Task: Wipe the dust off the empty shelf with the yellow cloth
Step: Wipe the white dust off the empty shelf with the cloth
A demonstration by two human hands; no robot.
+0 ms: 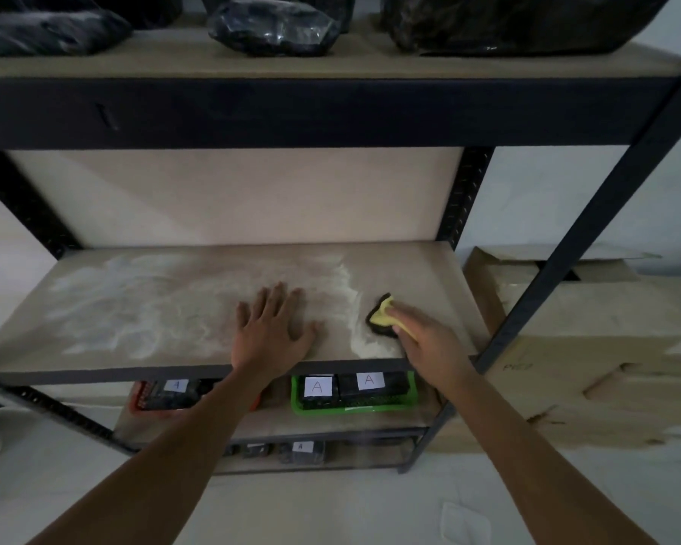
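The right hand presses the yellow cloth flat on the shelf, fingers closed over it, near the right end and close to the front edge. A ridge of white dust lies just left of the cloth. The left hand rests palm down, fingers spread, mid-shelf. Dusty board stretches open to the far left.
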